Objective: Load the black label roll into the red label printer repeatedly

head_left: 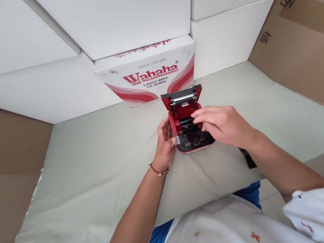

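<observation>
A small red and black label printer (195, 143) sits on the cloth-covered table with its lid (183, 96) raised. Under the lid are a metal bar and a dark, shiny roll (188, 124) in the red bay. My left hand (165, 142) grips the printer's left side, its thumb on a small pale grey piece (177, 140) at the front left corner. Above the right side of the bay is my right hand (219, 125), fingers stretched forward and thumb apart. Its fingertips are close to the roll; whether they touch it I cannot tell.
Behind the printer stands a white and red Wahaha water carton (151, 74), backed by stacked white boxes (117, 18). Brown cardboard boxes flank the table (82, 163) on the left (8, 167) and right (308, 38). A black object (248, 158) lies partly under my right forearm.
</observation>
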Demonstrator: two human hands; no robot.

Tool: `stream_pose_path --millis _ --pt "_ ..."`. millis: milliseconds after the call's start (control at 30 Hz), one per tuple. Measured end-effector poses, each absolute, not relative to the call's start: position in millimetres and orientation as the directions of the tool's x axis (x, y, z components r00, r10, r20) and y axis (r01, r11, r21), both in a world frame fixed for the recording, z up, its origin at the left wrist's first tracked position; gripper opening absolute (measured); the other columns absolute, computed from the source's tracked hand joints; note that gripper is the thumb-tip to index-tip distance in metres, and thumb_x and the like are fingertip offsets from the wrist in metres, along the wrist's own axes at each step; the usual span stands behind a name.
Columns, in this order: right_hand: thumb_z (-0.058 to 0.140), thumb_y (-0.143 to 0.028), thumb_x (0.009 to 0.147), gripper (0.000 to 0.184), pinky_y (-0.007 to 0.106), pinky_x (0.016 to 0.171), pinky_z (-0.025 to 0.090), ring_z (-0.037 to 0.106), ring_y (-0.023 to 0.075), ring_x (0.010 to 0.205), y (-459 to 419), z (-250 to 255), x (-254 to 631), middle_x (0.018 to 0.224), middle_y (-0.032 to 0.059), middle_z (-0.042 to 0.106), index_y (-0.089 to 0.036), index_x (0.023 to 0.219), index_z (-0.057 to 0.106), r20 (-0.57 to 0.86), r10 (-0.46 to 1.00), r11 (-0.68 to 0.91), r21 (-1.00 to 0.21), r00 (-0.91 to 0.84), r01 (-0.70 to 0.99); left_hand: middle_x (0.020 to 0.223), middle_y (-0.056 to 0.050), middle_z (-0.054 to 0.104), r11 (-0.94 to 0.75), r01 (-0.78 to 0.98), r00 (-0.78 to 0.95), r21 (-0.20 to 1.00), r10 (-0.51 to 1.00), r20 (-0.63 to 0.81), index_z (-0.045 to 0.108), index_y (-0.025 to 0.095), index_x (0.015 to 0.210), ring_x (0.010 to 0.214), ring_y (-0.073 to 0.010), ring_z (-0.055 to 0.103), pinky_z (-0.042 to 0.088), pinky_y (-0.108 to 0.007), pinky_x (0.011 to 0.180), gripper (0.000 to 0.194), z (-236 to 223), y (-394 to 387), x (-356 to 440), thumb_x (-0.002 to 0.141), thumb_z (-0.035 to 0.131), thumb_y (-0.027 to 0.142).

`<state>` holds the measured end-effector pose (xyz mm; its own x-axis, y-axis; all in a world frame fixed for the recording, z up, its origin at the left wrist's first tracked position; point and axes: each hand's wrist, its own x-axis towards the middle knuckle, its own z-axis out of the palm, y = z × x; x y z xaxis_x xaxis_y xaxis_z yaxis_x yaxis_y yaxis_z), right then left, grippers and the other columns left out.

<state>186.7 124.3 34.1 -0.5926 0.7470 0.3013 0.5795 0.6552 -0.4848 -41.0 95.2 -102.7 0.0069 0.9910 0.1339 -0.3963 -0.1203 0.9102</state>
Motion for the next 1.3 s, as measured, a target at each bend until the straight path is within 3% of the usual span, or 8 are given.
stream_pose_path --millis 167,433,533,733,867,1033,1167,1300 --pt "0.048 -0.01 0.1 0.034 0.038 0.083 0.057 0.078 0.0322 0.107 158.4 52.2 128.0 0.117 0.0155 0.082 -0.016 0.111 0.08 -0.233 0.799 0.549 -0.093 -0.554 0.831 0.165 -0.006 0.051 -0.126 -0.409 0.018 0.904 0.989 0.146 0.058 0.035 0.145 0.16 -0.0315 0.041 0.031 -0.05 0.134 0.074 -102.6 97.1 -40.9 0.079 0.088 0.051" --pt "0.047 -0.01 0.1 0.034 0.04 0.077 0.055 0.078 0.0354 0.104 148.8 56.3 115.6 0.121 0.0197 0.078 -0.014 0.119 0.074 -0.261 0.837 0.496 -0.011 -0.482 0.868 0.162 -0.006 0.053 -0.148 -0.443 0.024 0.884 0.984 0.177 0.058 0.034 0.144 0.158 -0.0306 0.042 0.03 -0.049 0.134 0.073 -106.0 99.4 -39.7 0.079 0.089 0.051" --pt "0.051 -0.016 0.1 0.032 0.039 0.074 0.055 0.077 0.0306 0.093 122.3 73.3 141.3 0.126 0.0168 0.075 -0.014 0.126 0.069 -0.114 0.867 0.476 -0.092 -0.485 0.874 0.162 -0.007 0.053 -0.154 -0.441 0.028 0.884 0.982 0.184 0.058 0.033 0.144 0.157 -0.0309 0.044 0.032 -0.05 0.133 0.073 -105.5 99.8 -40.0 0.08 0.088 0.05" --pt "0.062 -0.042 0.103 0.033 0.032 0.069 0.056 0.071 0.0207 0.081 91.3 86.2 242.4 0.117 0.0069 0.076 -0.028 0.131 0.073 0.202 0.895 0.443 -0.52 -0.399 0.73 0.164 -0.006 0.052 -0.134 -0.439 0.032 0.888 0.986 0.165 0.059 0.034 0.143 0.157 -0.0308 0.044 0.035 -0.048 0.132 0.072 -103.9 99.9 -40.7 0.079 0.089 0.05" --pt "0.065 -0.047 0.1 0.034 0.034 0.075 0.06 0.075 0.024 0.091 88.8 43.3 283.4 0.116 0.0077 0.078 -0.027 0.126 0.076 0.049 0.934 0.3 -0.643 -0.354 0.704 0.163 -0.006 0.053 -0.133 -0.441 0.019 0.887 0.987 0.158 0.06 0.034 0.142 0.157 -0.0312 0.044 0.037 -0.048 0.13 0.07 -102.3 99.2 -39.9 0.08 0.088 0.05" --pt "0.063 -0.048 0.097 0.04 0.039 0.077 0.062 0.074 0.0242 0.086 79.7 -16.1 274.6 0.11 0.0098 0.077 -0.021 0.124 0.077 -0.115 0.906 0.225 -0.683 -0.407 0.695 0.161 -0.006 0.055 -0.133 -0.434 0.004 0.891 0.989 0.15 0.062 0.034 0.14 0.156 -0.0317 0.045 0.039 -0.048 0.129 0.07 -102.4 98.3 -40.3 0.078 0.089 0.052" --pt "0.058 -0.049 0.101 0.045 0.038 0.075 0.059 0.071 0.0212 0.08 78.2 -20.0 280.2 0.121 0.0112 0.077 -0.02 0.129 0.076 0.015 0.986 0.134 -0.675 -0.168 0.726 0.16 -0.007 0.056 -0.124 -0.43 0.003 0.894 0.99 0.138 0.063 0.033 0.139 0.155 -0.0317 0.047 0.041 -0.047 0.127 0.069 -102.2 97.0 -41.1 0.078 0.089 0.053" --pt "0.056 -0.041 0.1 0.039 0.042 0.086 0.058 0.07 0.0227 0.079 90.3 -12.8 309.6 0.118 0.0105 0.08 -0.021 0.122 0.08 0.118 0.993 0.048 -0.498 0.013 0.866 0.158 -0.006 0.058 -0.122 -0.431 -0.001 0.894 0.991 0.135 0.064 0.033 0.138 0.153 -0.0305 0.048 0.041 -0.046 0.127 0.066 -101.6 95.4 -41.1 0.079 0.088 0.051"
